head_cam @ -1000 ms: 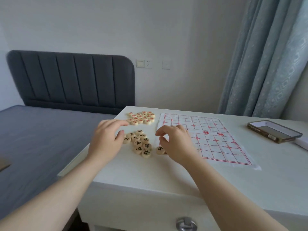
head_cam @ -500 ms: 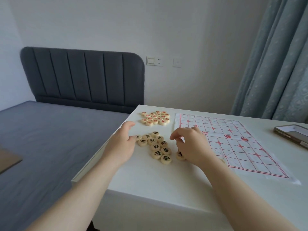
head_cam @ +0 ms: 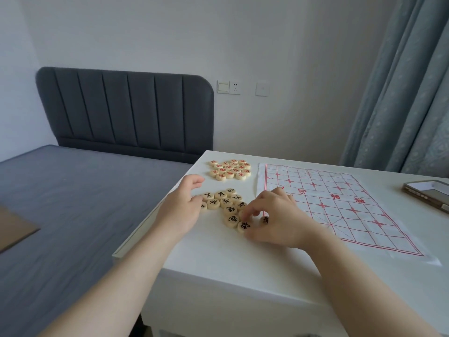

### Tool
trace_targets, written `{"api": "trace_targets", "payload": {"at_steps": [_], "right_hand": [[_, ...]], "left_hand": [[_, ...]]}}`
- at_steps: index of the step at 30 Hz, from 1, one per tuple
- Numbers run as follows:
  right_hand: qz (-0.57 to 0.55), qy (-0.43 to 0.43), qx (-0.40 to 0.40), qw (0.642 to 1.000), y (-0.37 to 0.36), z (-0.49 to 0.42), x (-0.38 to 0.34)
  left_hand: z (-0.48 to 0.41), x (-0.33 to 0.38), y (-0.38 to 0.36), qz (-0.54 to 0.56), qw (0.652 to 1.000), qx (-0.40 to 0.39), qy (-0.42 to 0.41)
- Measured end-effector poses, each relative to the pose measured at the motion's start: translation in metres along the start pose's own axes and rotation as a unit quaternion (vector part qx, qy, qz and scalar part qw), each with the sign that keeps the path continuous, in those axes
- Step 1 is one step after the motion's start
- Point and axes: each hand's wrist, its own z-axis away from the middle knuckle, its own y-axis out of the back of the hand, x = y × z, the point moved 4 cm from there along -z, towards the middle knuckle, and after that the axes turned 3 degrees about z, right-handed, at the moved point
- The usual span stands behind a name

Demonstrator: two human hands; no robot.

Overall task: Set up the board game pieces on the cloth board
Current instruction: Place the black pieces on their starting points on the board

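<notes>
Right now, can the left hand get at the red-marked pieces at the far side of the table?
Probably yes. The left hand is beside the black-marked pieces, and the red-marked pieces lie just beyond it on the table, with nothing between.

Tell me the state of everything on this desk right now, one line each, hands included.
cloth board: spread flat on the table, no pieces visible on it.
red pieces: clustered face up, untouched.
black pieces: clustered face up, left of the board.
left hand: relaxed, touching the cluster's left edge.
right hand: fingers curled onto the near black pieces; hold unclear.
box: open, lying flat.
</notes>
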Motion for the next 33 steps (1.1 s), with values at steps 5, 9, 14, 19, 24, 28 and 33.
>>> {"api": "trace_targets", "payload": {"at_steps": [5,9,14,19,24,28,33], "right_hand": [[0.005,0.002,0.013,1.0,-0.002,0.0,-0.001],[-0.011,0.003,0.029,1.0,-0.003,0.0,-0.001],[-0.045,-0.087,0.151,0.984,0.015,0.023,0.024],[-0.006,-0.212,0.229,0.95,0.036,0.067,0.069],[0.046,-0.262,0.268,0.926,0.049,0.096,0.094],[0.079,-0.283,0.196,0.936,0.044,0.099,0.101],[0.095,-0.28,0.147,0.944,0.04,0.099,0.1]], "left_hand": [[0.005,0.005,-0.004,0.001,0.999,-0.032,-0.021],[0.008,0.009,-0.006,-0.003,0.998,-0.04,-0.039],[0.019,0.027,-0.016,-0.094,0.992,-0.023,-0.087],[0.036,0.044,-0.038,-0.181,0.971,-0.004,-0.158],[0.039,0.049,-0.048,-0.255,0.947,-0.021,-0.194],[0.039,0.047,-0.046,-0.256,0.952,-0.022,-0.168],[0.038,0.046,-0.045,-0.245,0.957,-0.022,-0.155]]}}
